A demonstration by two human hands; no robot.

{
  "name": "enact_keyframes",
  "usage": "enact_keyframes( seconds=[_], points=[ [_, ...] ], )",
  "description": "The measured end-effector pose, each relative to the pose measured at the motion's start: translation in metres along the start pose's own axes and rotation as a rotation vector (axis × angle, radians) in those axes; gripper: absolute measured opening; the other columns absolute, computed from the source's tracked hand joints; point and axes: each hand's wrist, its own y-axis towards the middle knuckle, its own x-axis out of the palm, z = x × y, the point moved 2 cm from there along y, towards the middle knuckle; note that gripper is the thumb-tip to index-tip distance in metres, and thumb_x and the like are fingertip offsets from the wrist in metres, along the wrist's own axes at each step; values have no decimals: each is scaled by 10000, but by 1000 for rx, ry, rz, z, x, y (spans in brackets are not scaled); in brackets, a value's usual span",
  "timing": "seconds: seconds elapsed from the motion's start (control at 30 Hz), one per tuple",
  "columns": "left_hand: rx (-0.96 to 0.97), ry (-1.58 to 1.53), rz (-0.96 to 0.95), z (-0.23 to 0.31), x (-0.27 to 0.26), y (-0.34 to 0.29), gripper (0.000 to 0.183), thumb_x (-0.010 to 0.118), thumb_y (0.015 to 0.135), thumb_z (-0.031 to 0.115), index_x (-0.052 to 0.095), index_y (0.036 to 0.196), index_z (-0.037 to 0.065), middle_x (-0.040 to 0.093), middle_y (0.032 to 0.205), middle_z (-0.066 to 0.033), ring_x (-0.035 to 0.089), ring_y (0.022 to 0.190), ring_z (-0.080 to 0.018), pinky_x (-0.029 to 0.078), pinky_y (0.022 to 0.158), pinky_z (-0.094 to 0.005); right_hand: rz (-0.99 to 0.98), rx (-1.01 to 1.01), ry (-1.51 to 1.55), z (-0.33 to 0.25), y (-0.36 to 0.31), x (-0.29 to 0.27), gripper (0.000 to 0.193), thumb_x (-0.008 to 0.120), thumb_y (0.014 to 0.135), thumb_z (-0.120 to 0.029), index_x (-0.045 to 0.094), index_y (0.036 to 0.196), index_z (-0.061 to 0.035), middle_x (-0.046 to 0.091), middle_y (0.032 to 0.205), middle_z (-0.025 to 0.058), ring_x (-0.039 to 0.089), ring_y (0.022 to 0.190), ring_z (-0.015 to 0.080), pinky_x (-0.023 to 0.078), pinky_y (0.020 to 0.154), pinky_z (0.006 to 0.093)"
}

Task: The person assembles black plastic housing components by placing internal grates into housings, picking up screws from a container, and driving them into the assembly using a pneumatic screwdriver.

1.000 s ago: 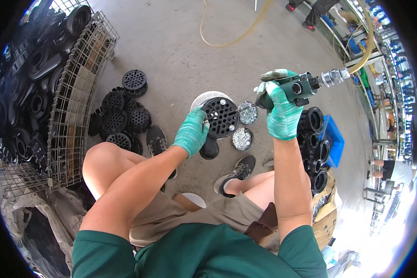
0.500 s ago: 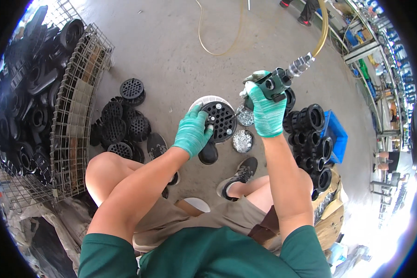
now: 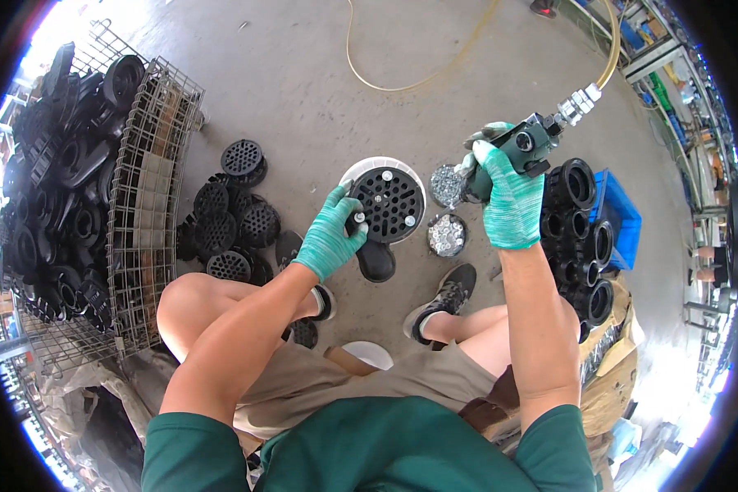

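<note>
My left hand, in a green glove, grips the near rim of a round black perforated disc that rests on a white bucket. A few silver screws stand in the disc's holes. My right hand, also gloved, holds a dark green pneumatic screwdriver with a yellow air hose up to the right of the disc. Two small bowls of silver screws sit between the disc and my right hand.
A pile of black perforated discs lies left of the bucket. A wire cage full of black parts stands at far left. Stacked black pipe fittings and a blue crate are at right. My feet rest below the bucket.
My right hand with the screwdriver has dipped closer to the disc and then swung back to the right. My left hand has stayed on the disc's rim.
</note>
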Motion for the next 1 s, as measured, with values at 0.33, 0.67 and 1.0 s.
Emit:
enact_keyframes(
  seconds=[0.33,0.67,1.0],
  points=[
    [189,291,112,6,8,-12,348,651,822,-108,612,1145,16,616,957,-46,579,853,-103,526,725,-267,-54,15,-21,-4,-9,20,273,732,865,6,638,1120,-29,704,987,79,689,836,147,603,711,299],
    [203,338,67,-11,-1,4,328,660,826,-127,605,1118,13,587,940,-16,553,817,-99,526,724,-234,-103,-14,-72,3,-10,33,239,705,882,2,644,1111,-35,706,995,67,676,837,126,594,735,285],
    [69,53,15,14,10,-11,336,760,824,20,573,1102,42,592,991,-36,570,889,-168,530,803,-322,-244,-72,-33,41,-22,74,308,715,882,6,599,1163,-43,703,1050,104,686,938,177,579,843,335]
  ],
)
